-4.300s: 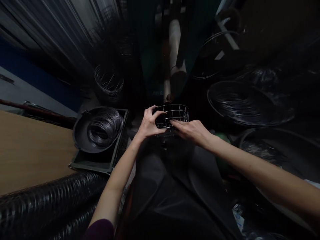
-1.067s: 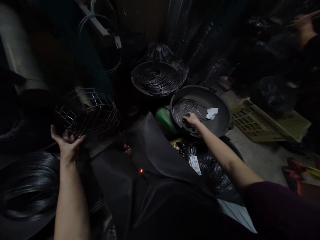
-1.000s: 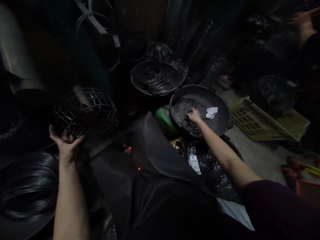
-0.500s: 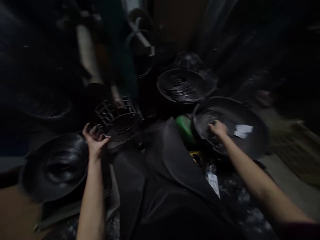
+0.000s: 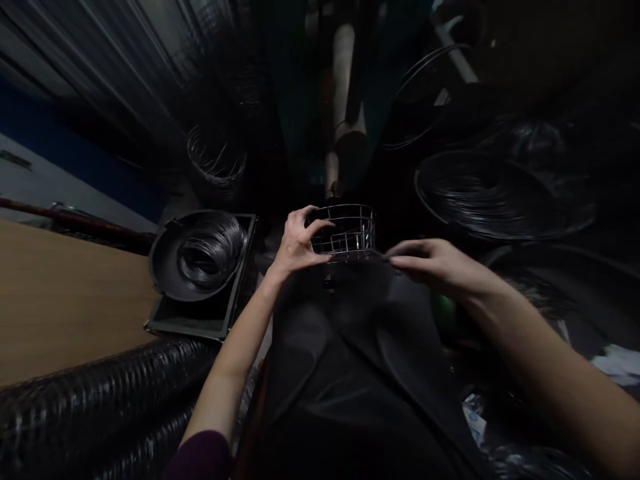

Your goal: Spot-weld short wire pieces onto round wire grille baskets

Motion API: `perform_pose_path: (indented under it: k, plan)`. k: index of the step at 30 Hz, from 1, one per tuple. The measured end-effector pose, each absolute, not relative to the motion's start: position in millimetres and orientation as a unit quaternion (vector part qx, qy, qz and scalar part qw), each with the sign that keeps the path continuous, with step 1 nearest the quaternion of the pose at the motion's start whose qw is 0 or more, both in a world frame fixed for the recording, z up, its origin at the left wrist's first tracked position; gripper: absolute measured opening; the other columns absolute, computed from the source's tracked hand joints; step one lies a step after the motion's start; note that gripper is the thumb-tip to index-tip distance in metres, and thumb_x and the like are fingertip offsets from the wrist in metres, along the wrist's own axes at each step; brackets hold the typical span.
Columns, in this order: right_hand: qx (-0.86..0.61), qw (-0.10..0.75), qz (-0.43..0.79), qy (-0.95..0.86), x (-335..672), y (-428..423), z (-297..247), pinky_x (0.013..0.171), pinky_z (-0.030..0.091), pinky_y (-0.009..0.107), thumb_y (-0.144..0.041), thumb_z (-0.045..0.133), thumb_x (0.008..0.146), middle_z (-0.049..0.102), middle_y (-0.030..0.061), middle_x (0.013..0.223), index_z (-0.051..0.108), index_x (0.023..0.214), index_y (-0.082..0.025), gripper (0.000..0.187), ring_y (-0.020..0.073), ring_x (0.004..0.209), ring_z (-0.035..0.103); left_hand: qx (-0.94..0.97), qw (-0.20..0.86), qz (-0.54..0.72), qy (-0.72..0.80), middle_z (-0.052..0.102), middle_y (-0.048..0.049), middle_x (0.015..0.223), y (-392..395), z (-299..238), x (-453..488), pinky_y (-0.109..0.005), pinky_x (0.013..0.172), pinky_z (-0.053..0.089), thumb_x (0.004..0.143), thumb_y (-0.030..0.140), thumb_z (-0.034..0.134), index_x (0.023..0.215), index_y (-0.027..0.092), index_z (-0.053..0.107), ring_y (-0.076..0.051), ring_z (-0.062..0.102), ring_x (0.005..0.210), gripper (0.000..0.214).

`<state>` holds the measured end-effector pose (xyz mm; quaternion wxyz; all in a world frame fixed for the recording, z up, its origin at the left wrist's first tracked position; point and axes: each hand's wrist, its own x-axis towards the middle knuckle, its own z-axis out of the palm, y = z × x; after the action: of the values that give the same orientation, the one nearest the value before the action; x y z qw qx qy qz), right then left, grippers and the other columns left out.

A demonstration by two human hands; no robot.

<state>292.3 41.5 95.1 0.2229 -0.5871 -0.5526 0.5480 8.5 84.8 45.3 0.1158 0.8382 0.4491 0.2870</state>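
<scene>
My left hand (image 5: 299,243) grips a round wire cage (image 5: 344,233) by its left side, fingers curled over the rim. The cage is made of thin bright metal rods and sits upright above my lap. My right hand (image 5: 430,261) reaches in from the right, its fingertips pinched close to the cage's lower right edge. A thin straight wire (image 5: 386,256) seems to run from those fingertips towards the cage, though it is hard to make out.
A black basin (image 5: 165,267) holding a wire coil (image 5: 210,253) sits on a dark tray to the left, beside a wooden board (image 5: 65,293). More wire coils (image 5: 500,193) lie to the right. Ribbed black rolls (image 5: 100,393) lie at lower left. A dark apron (image 5: 350,360) covers my lap.
My view has swung back from the right. The cage has moved from my far left to the centre, and my right hand has left the basin of wire pieces for the cage.
</scene>
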Motion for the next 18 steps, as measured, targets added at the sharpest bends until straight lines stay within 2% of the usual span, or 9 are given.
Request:
perform_pose_path:
  k: [2,5,7,10,14,18]
  plan:
    - [-0.556,0.207,0.565,-0.574,265.7,60.4,95.9,0.062,0.05,0.029,-0.056,0.078,0.065,0.07,0.0074,0.076,0.076,0.088,-0.015,0.047,0.0179,0.068,0.063,0.853,0.104,0.276,0.431,0.046,-0.0147,0.14,85.8,47.2,15.6,-0.053,0.111,0.035,0.063,0.042,0.087,0.122,0.024,0.066,-0.035,0.044,0.13,0.065]
    - [-0.569,0.203,0.395,-0.692,247.4,72.7,85.1,0.073,0.051,0.029,-0.044,0.068,0.081,0.075,0.0059,0.087,0.078,0.093,-0.017,0.031,0.0191,0.078,0.068,0.859,0.104,0.264,0.426,0.046,-0.0145,0.14,86.3,47.8,17.3,-0.054,0.11,0.036,0.064,0.042,0.086,0.126,0.026,0.065,-0.035,0.044,0.129,0.067]
    - [-0.547,0.155,0.234,-0.788,242.7,69.7,77.3,0.074,0.051,0.03,-0.041,0.062,0.088,0.075,0.0072,0.1,0.077,0.108,-0.019,0.032,0.0219,0.087,0.071,0.853,0.12,0.265,0.434,0.046,-0.0141,0.14,85.5,46.4,13.8,-0.053,0.11,0.038,0.064,0.043,0.086,0.128,0.026,0.064,-0.035,0.044,0.13,0.069]
    - [-0.475,0.073,0.064,-0.874,240.3,61.5,69.7,0.061,0.048,0.028,-0.041,0.06,0.092,0.07,0.0089,0.121,0.066,0.132,-0.021,0.045,0.0246,0.094,0.072,0.835,0.144,0.286,0.447,0.046,-0.0136,0.138,83.4,40.3,7.1,-0.053,0.11,0.039,0.063,0.041,0.088,0.128,0.026,0.063,-0.035,0.044,0.13,0.072]
    - [-0.423,0.031,-0.017,-0.906,240.9,64.0,66.2,0.053,0.043,0.027,-0.032,0.054,0.095,0.069,0.0024,0.122,0.062,0.137,-0.027,0.042,0.0206,0.082,0.073,0.814,0.177,0.307,0.46,0.044,-0.013,0.138,83.3,31.9,4.6,-0.053,0.111,0.041,0.062,0.038,0.088,0.129,0.026,0.063,-0.034,0.044,0.13,0.073]
    - [-0.406,0.056,-0.038,-0.912,244.1,75.4,68.5,0.053,0.043,0.027,-0.028,0.051,0.096,0.07,0.0008,0.12,0.065,0.133,-0.028,0.04,0.0179,0.077,0.073,0.803,0.192,0.314,0.468,0.043,-0.012,0.138,91.0,33.9,8.5,-0.054,0.111,0.042,0.062,0.036,0.088,0.128,0.027,0.063,-0.033,0.044,0.13,0.072]
